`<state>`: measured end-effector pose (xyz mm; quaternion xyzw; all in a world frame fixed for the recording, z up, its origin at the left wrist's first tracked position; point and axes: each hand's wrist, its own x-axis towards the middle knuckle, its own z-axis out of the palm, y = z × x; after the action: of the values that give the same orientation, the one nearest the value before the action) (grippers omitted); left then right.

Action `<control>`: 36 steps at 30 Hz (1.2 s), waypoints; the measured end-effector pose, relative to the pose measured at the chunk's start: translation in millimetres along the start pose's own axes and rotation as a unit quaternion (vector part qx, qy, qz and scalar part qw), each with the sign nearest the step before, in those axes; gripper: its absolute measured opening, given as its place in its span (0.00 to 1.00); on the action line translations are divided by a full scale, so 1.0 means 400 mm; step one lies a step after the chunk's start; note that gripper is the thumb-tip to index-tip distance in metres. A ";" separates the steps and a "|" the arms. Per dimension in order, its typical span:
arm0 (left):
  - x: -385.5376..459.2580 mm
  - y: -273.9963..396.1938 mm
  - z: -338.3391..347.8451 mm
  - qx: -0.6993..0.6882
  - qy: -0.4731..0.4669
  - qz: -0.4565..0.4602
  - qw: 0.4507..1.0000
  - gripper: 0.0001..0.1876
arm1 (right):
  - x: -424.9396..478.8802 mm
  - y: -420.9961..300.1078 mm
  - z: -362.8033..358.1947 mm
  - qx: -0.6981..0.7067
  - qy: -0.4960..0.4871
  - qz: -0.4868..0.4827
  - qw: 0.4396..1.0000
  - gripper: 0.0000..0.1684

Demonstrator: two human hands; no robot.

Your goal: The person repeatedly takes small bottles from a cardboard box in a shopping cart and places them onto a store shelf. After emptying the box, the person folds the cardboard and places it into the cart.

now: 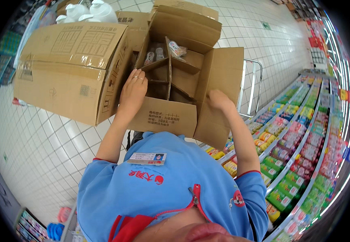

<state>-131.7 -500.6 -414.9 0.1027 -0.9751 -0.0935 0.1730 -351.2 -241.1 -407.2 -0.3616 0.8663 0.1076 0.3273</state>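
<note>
An open cardboard box [187, 71] stands before me, with cardboard dividers [170, 75] splitting its inside into compartments. Two clear bottles with labels [155, 56] stand in the far left compartment. A labelled plastic packet or bottle [177, 50] leans in the far right part. My left hand [135, 87] is on the box's left side, its fingers hooked over the edge. Against the right flap [224, 72] rests my right hand [220, 99] with curled fingers; its fingertips are hidden. The near flap [165, 116] bears printing and folds down towards me.
A larger closed, taped carton [63, 72] stands close on the left. Behind it are white jugs [99, 12]. A metal cart frame [250, 87] shows past the right flap. Shelves of bottled products [283, 139] run along my right. Tiled floor [72, 133] surrounds the boxes.
</note>
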 end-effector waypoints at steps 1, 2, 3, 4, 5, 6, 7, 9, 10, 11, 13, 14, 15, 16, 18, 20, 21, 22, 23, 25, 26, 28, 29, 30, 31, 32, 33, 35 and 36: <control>-0.002 0.001 0.005 -0.009 -0.013 -0.015 1.000 0.11 | 0.055 -0.024 -0.045 0.092 -0.021 0.022 0.995 0.10; -0.005 0.010 0.020 -0.018 -0.026 -0.030 0.999 0.12 | 0.112 -0.039 -0.083 0.182 -0.046 0.044 0.981 0.10; 0.010 0.014 0.022 -0.025 -0.038 -0.034 0.998 0.13 | 0.203 -0.013 -0.048 0.164 0.090 -0.015 0.982 0.11; 0.022 0.022 0.005 -0.029 -0.024 -0.050 0.998 0.13 | 0.290 0.007 -0.005 0.149 0.223 -0.068 0.961 0.12; 0.018 0.016 -0.004 -0.015 -0.031 -0.075 0.997 0.13 | 0.341 -0.012 -0.011 0.168 0.254 -0.037 0.952 0.12; 0.013 0.006 -0.004 0.001 -0.036 -0.097 0.995 0.13 | 0.387 -0.039 -0.021 0.187 0.286 -0.004 0.940 0.13; 0.008 -0.007 0.003 0.015 -0.039 -0.119 0.992 0.12 | 0.434 -0.059 -0.030 0.206 0.316 0.029 0.925 0.14; 0.011 -0.023 0.014 0.004 -0.030 -0.112 0.993 0.11 | 0.551 -0.073 -0.012 0.275 0.296 0.026 0.914 0.17; 0.011 -0.010 0.007 -0.002 -0.035 -0.107 0.994 0.11 | 0.581 -0.088 -0.009 0.306 0.281 0.025 0.909 0.20; 0.012 -0.006 0.002 -0.008 -0.041 -0.101 0.994 0.10 | 0.609 -0.097 -0.008 0.298 0.273 0.026 0.914 0.23; -0.003 -0.011 0.017 0.001 -0.028 -0.118 0.993 0.09 | 0.624 -0.144 -0.020 0.277 0.247 0.025 0.928 0.30; 0.001 -0.005 0.015 0.003 -0.030 -0.125 0.992 0.09 | 0.630 -0.164 -0.020 0.243 0.235 0.026 0.941 0.33; 0.007 0.002 0.018 0.002 -0.030 -0.130 0.991 0.09 | 0.639 -0.172 -0.018 0.206 0.225 0.028 0.952 0.35; 0.009 0.006 0.024 -0.002 -0.022 -0.135 0.991 0.08 | 0.646 -0.178 -0.014 0.170 0.215 0.031 0.961 0.38; 0.011 0.017 0.039 -0.014 -0.006 -0.145 0.989 0.07 | 0.660 -0.176 -0.010 0.201 0.181 0.029 0.962 0.39; 0.019 0.019 0.049 -0.019 0.005 -0.130 0.991 0.07 | 0.660 -0.167 0.004 0.229 0.162 0.036 0.959 0.39; 0.023 0.026 0.054 -0.023 0.015 -0.126 0.992 0.06 | 0.651 -0.164 -0.005 0.237 0.162 0.039 0.957 0.38; 0.026 0.034 0.060 -0.038 0.013 -0.123 0.992 0.06 | 0.637 -0.162 -0.011 0.246 0.161 0.043 0.955 0.38; 0.029 0.043 0.066 -0.054 0.010 -0.118 0.991 0.06 | 0.632 -0.154 0.004 0.257 0.162 0.041 0.952 0.38; 0.046 0.068 0.074 -0.110 0.012 -0.114 0.987 0.07 | 0.619 -0.134 0.033 0.282 0.169 0.038 0.944 0.37; 0.053 0.088 0.087 -0.152 0.016 -0.117 0.981 0.07 | 0.612 -0.126 0.043 0.275 0.142 0.051 0.949 0.31; 0.074 0.131 0.110 -0.288 -0.002 -0.146 0.946 0.09 | 0.613 -0.072 0.118 0.454 0.125 0.046 0.881 0.27; 0.087 0.148 0.118 -0.378 -0.023 -0.177 0.909 0.09 | 0.607 -0.051 0.137 0.538 0.119 0.041 0.833 0.25; 0.095 0.154 0.118 -0.391 -0.044 -0.181 0.902 0.12 | 0.575 -0.058 0.133 0.580 0.129 0.032 0.804 0.23; 0.091 0.158 0.137 -0.447 -0.026 -0.224 0.866 0.13 | 0.523 -0.083 0.119 0.619 0.137 0.022 0.773 0.22; 0.084 0.162 0.169 -0.503 -0.010 -0.263 0.823 0.14 | 0.465 -0.104 0.103 0.657 0.149 0.014 0.739 0.21; 0.085 0.170 0.190 -0.558 -0.001 -0.295 0.775 0.15 | 0.412 -0.108 0.098 0.706 0.151 -0.013 0.691 0.20; 0.107 0.188 0.193 -0.591 -0.005 -0.287 0.754 0.19 | 0.307 -0.118 0.094 0.794 0.162 -0.070 0.582 0.20; 0.116 0.200 0.198 -0.609 0.006 -0.282 0.741 0.19 | 0.245 -0.133 0.082 0.824 0.162 -0.100 0.534 0.19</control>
<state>-216.2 -422.6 -455.8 0.2461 -0.6359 -0.7114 0.1704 -349.3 -319.7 -492.8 -0.0270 0.5680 -0.7475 0.3432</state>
